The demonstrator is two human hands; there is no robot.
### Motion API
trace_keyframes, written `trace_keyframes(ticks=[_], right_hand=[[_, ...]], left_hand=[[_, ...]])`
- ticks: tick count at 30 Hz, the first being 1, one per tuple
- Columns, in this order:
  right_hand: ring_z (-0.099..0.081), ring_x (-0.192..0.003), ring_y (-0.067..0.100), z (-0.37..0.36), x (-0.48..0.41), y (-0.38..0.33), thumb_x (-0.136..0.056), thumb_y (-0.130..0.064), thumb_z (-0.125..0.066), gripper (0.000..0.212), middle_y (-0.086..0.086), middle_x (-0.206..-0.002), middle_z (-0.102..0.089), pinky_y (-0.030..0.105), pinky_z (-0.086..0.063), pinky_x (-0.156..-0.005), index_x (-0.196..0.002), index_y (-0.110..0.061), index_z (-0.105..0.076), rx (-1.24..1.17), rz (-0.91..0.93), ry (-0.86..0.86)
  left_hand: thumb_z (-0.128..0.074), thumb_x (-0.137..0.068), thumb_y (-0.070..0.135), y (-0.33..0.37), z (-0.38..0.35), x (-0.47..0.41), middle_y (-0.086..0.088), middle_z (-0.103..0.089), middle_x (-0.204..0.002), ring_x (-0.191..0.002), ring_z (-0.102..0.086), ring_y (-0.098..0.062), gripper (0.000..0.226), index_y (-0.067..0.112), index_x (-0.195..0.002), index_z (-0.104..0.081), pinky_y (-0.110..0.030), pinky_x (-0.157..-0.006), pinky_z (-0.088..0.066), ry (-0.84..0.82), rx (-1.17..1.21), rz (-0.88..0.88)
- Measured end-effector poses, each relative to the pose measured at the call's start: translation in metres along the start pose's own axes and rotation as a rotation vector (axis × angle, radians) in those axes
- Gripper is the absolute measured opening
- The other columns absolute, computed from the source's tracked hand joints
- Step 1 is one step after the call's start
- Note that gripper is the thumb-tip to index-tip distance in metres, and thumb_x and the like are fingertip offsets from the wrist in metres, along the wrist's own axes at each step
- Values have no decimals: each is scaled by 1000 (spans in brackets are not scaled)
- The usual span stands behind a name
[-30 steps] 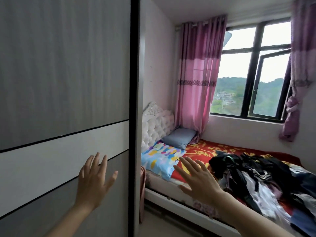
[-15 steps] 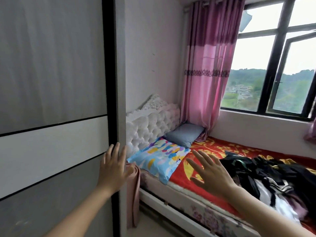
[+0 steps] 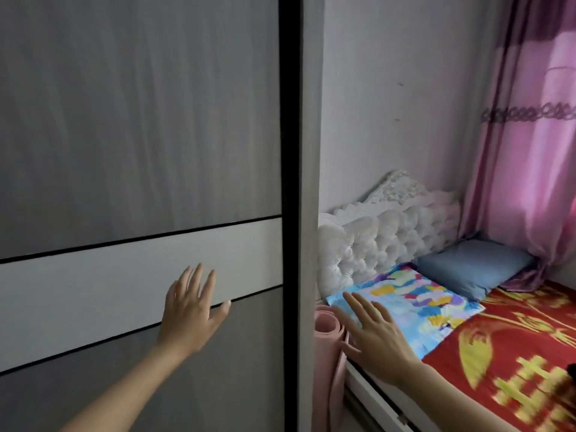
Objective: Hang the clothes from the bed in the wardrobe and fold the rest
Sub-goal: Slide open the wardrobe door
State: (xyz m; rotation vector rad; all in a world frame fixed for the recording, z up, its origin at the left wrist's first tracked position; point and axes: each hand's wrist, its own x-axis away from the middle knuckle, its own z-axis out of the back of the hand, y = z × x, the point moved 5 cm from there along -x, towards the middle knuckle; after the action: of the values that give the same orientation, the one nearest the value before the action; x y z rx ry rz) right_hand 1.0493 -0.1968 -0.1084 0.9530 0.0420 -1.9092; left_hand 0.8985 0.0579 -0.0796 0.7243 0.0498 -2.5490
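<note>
While the left hand (image 3: 190, 310) and right hand (image 3: 374, 332) spread open and empty by the shut wardrobe door (image 3: 140, 151), clothes (image 3: 572, 369) barely show on the bed (image 3: 498, 353); a flat palm pushed sideways should slide it.

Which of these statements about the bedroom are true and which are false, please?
1. The left hand is in front of the wardrobe door. True.
2. The left hand grips a hanger. False: it is open and empty.
3. A blue pillow lies by the headboard. True.
4. The curtain is green. False: it is pink.
5. The right hand holds a shirt. False: it holds nothing.
</note>
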Motion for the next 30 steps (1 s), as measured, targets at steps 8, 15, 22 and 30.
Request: trace_keyframes(ticks=[8, 15, 22, 30], right_hand=[[-67, -101, 25, -64, -105, 1, -46, -53, -87, 71, 11, -114, -67, 39, -57, -73, -108, -21, -72, -50, 141, 76], [-63, -105, 37, -99, -181, -18, -50, -37, -90, 68, 21, -119, -62, 45, -54, -78, -110, -13, -70, -164, 133, 202], [-53, -117, 42, -112, -243, -35, -80, -35, -54, 48, 25, -128, -54, 53, -48, -88, -125, -18, -49, -206, 218, 424], [-25, -128, 46, -150, -278, -25, -78, -47, -60, 65, 25, -139, -26, 71, -39, -82, -131, -17, -38, -229, 63, 517]], left_hand=[[-10, -96, 55, -61, 8, -56, -30, -48, -132, -123, -39, -42, 77, -2, -128, -49, -58, -92, -42, 172, -93, -6], [-17, -98, 48, -126, 11, -99, -35, -41, -136, -125, -33, -50, 62, 1, -132, -40, -66, -94, -33, 372, -243, 128], [-27, -96, 48, -162, -16, -109, -30, -38, -139, -129, -27, -51, 60, 5, -136, -39, -67, -97, -27, 513, -482, 150], [-25, -94, 53, -175, -30, -111, -26, -29, -142, -131, -23, -49, 67, 13, -148, -22, -62, -101, -24, 754, -674, 71]])
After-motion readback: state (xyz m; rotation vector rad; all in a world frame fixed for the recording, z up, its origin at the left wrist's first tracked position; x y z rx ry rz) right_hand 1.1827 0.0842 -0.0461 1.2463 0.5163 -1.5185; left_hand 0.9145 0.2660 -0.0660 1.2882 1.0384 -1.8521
